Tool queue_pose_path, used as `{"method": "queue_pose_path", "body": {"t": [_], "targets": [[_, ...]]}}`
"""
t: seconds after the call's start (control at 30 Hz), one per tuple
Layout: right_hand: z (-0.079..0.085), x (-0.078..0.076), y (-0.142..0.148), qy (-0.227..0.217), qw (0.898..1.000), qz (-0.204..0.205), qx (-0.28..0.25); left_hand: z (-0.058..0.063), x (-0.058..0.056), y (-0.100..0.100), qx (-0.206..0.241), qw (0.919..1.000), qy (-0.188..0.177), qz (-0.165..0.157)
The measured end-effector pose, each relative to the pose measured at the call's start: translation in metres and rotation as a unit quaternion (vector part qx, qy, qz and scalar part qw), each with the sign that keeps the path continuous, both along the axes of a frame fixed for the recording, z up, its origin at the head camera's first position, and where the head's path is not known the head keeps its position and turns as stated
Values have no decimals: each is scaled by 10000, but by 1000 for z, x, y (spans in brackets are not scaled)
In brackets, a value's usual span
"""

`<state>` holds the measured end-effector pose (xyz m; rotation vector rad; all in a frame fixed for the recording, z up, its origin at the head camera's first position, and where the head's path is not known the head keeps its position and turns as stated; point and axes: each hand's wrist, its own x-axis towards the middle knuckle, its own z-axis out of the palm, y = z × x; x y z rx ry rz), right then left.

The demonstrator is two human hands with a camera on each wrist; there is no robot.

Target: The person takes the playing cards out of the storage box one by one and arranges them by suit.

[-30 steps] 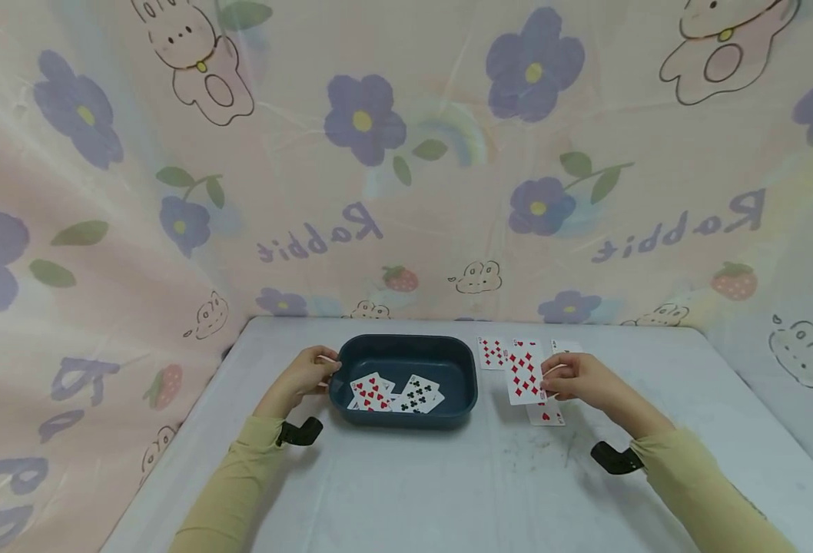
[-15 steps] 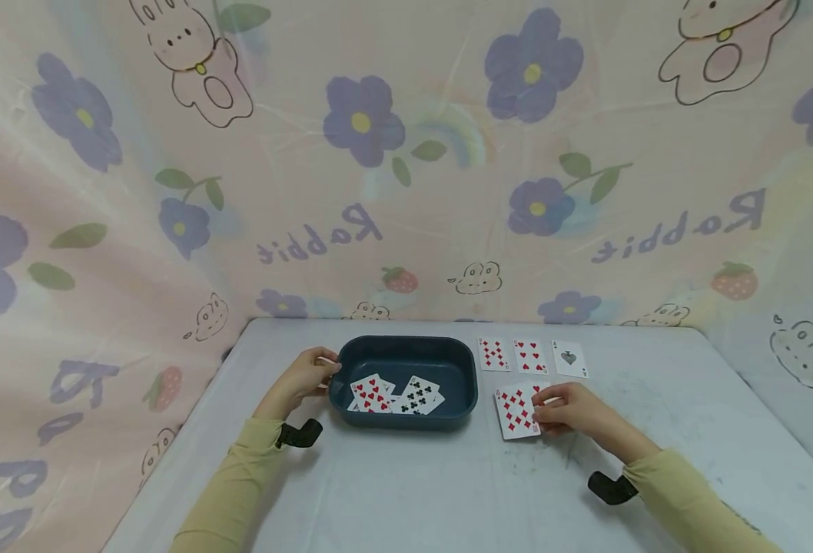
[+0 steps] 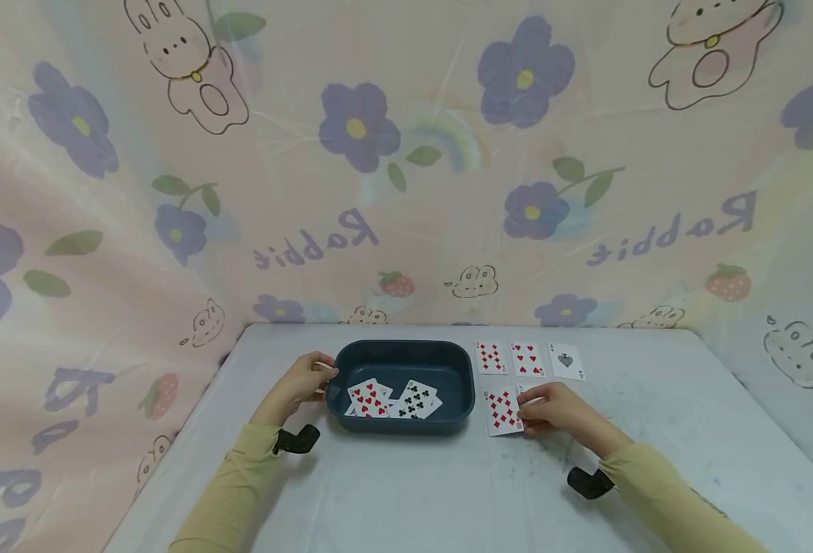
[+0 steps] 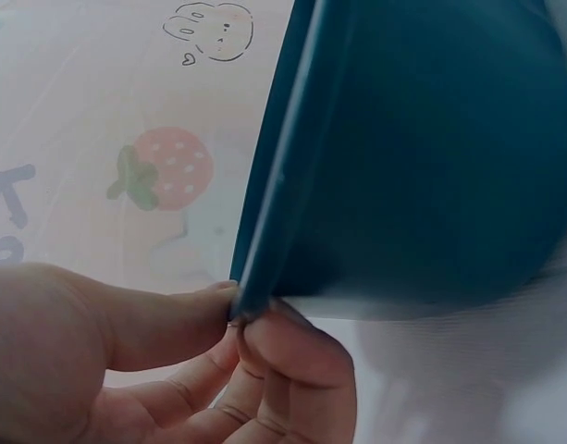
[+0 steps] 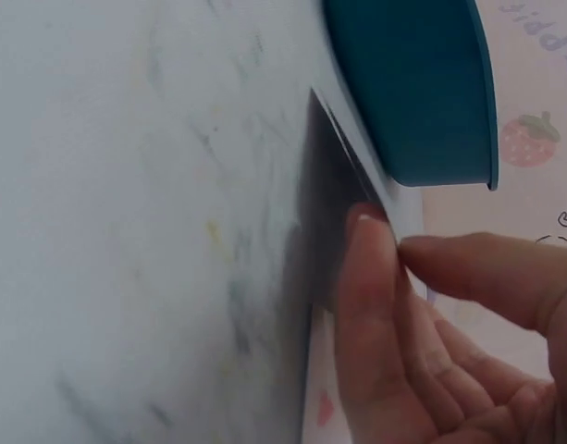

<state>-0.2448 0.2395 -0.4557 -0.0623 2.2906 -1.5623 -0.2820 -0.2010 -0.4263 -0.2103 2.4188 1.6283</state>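
Right hand (image 3: 557, 408) pinches diamond card (image 3: 501, 411); left hand (image 3: 300, 384) grips tray (image 3: 401, 426).

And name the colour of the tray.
The tray is dark teal, best seen in the head view.

The tray (image 3: 401, 426) stands on the table (image 3: 406, 499), its far side 12 o'clock. Loose cards (image 3: 369, 398) lie within, toward 6; the left hand (image 3: 303, 382) is at its rim, 9; a row of three cards (image 3: 527, 359) lies at 2; the held card (image 3: 502, 412) is at 4, the right hand (image 3: 557, 407) at that card's 3 o'clock edge.
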Motion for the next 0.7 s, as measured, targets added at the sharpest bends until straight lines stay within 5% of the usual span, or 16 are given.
{"method": "queue_pose_path", "body": {"t": [0.7], "targets": [[7, 6, -3, -1, 9999, -145, -57, 0, 0, 0, -16, 10000, -39, -28]]}}
